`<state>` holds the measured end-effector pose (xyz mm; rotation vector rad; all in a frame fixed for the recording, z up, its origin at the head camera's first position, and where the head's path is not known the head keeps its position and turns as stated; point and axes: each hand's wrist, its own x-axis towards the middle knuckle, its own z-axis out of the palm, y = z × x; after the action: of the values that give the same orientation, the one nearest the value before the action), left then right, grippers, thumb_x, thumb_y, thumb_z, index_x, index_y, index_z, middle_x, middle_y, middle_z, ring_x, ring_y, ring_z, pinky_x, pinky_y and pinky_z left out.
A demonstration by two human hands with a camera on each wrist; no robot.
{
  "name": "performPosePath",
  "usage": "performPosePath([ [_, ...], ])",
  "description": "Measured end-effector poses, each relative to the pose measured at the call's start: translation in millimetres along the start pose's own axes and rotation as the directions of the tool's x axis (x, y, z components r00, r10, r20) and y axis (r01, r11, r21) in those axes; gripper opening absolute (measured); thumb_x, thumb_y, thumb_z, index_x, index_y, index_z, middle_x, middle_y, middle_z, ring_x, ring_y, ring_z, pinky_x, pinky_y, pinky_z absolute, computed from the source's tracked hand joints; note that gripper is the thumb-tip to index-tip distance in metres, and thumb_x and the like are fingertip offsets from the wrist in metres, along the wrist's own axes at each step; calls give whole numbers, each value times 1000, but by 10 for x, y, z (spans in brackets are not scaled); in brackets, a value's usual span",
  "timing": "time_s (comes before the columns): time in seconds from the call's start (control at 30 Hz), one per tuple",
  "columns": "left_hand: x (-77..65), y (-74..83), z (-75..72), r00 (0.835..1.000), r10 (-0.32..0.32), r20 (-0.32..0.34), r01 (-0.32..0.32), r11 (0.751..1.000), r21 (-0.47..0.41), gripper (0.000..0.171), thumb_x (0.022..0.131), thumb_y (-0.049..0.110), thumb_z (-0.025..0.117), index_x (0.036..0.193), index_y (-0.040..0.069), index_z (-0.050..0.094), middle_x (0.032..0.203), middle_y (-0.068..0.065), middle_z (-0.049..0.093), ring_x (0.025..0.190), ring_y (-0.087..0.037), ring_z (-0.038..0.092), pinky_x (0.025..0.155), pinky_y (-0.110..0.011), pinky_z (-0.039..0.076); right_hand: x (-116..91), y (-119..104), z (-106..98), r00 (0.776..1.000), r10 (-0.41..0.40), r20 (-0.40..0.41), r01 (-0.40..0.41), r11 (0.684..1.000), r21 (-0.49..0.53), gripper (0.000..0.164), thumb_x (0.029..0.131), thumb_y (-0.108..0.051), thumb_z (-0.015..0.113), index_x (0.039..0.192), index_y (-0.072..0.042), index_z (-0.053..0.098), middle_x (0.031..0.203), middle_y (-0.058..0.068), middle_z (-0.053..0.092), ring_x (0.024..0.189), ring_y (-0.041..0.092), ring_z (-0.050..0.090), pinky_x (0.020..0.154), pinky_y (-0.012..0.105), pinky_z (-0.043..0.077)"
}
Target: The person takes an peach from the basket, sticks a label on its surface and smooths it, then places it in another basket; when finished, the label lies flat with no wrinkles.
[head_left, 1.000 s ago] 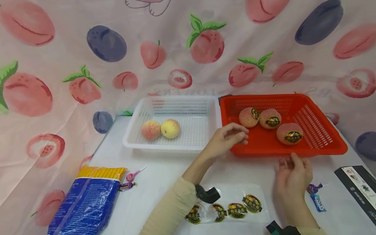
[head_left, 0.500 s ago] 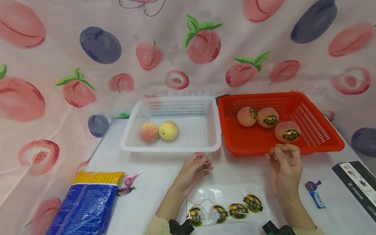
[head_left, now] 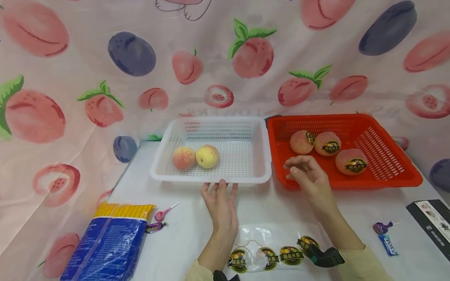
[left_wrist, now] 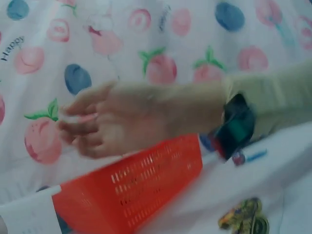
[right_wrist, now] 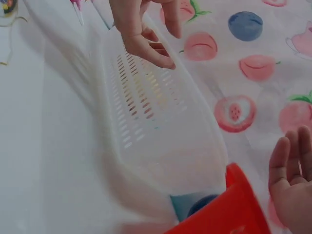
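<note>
My left hand (head_left: 220,210) is at the front rim of the white basket (head_left: 211,178), its fingers spread and the fingertips at or just over the rim. In the right wrist view the same left hand (right_wrist: 146,36) hangs at the basket's edge. Two peaches (head_left: 184,158) without labels lie together in that basket. Over the front left corner of the red basket (head_left: 337,182) is my right hand (head_left: 313,185), its fingers loosely bent with nothing seen in them. Three peaches (head_left: 351,156) with black-and-gold stickers sit in the red basket.
A clear sheet of round stickers (head_left: 291,255) lies in front of the baskets. At left are a blue and yellow packet (head_left: 109,242), a pink lollipop (head_left: 159,216) and a purple candy (head_left: 154,227). Right: another lollipop (head_left: 381,227), a blue-wrapped candy (head_left: 388,245), a black box (head_left: 430,224).
My left hand has drawn back from the red basket's left side and reached to the white basket's front rim. My right hand has moved left to the red basket's front left corner.
</note>
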<state>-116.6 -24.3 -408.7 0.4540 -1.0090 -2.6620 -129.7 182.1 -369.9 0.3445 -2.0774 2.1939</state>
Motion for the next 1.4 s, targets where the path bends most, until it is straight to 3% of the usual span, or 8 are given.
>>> performPosePath([
  [0.37,8,-39,-10,999,7,-38,-6,1000,13,44,87,7,54,122,10,27,107,-7,40,100,-24,49,91,-40,45,778,-34,427,975,72,210,-45,991,-129,34,86,-26,57,118,-15,52,117,4,54,110,19,50,89,21,45],
  [0.5,4,-60,-20,999,9,-38,-8,1000,14,45,86,10,55,122,12,27,107,-6,41,99,-22,49,91,-40,45,1078,40,589,951,99,294,-51,985,-167,36,85,-29,58,118,-15,53,116,1,56,108,17,53,93,28,44],
  [0.73,20,-49,-17,999,-11,-39,11,1000,5,47,87,10,54,124,13,25,110,-9,42,104,-26,49,93,-42,44,1504,192,846,890,239,388,-133,951,-281,36,84,-33,59,117,-20,54,121,-2,55,107,14,53,94,36,43],
  [0.87,21,-46,-34,999,-27,-41,27,1000,5,47,88,10,53,125,13,25,109,-9,43,105,-27,48,92,-41,44,1675,298,1003,829,321,458,-144,913,-381,35,84,-32,58,118,-23,54,123,-2,53,108,14,53,93,36,44],
  [0.97,23,-40,-56,999,-23,-49,24,1000,6,44,87,10,54,122,15,27,107,-8,45,102,-25,50,91,-41,45,1770,394,1147,755,419,504,-202,880,-429,38,84,-32,59,120,-22,51,126,-3,50,112,15,49,96,38,42],
  [1.1,30,-24,-71,999,-20,-46,20,1000,16,42,88,10,53,121,15,28,106,-7,45,99,-22,51,91,-41,45,1850,540,1318,673,565,477,-313,802,-508,50,81,-33,62,125,-19,45,129,0,46,117,19,45,95,42,42],
  [1.27,33,-26,-49,999,-38,-35,39,999,19,42,89,11,51,122,14,26,109,-9,44,103,-24,49,92,-41,44,1907,696,1397,615,673,410,-455,728,-513,68,75,-34,68,133,-17,36,133,4,39,124,28,38,89,43,46],
  [1.4,11,-56,-41,998,-51,-41,52,999,15,40,88,12,53,119,14,28,111,-10,43,103,-24,49,91,-40,45,1903,784,1440,564,726,394,-526,683,-507,73,70,-35,73,131,-18,37,130,8,40,120,28,41,83,43,49],
])
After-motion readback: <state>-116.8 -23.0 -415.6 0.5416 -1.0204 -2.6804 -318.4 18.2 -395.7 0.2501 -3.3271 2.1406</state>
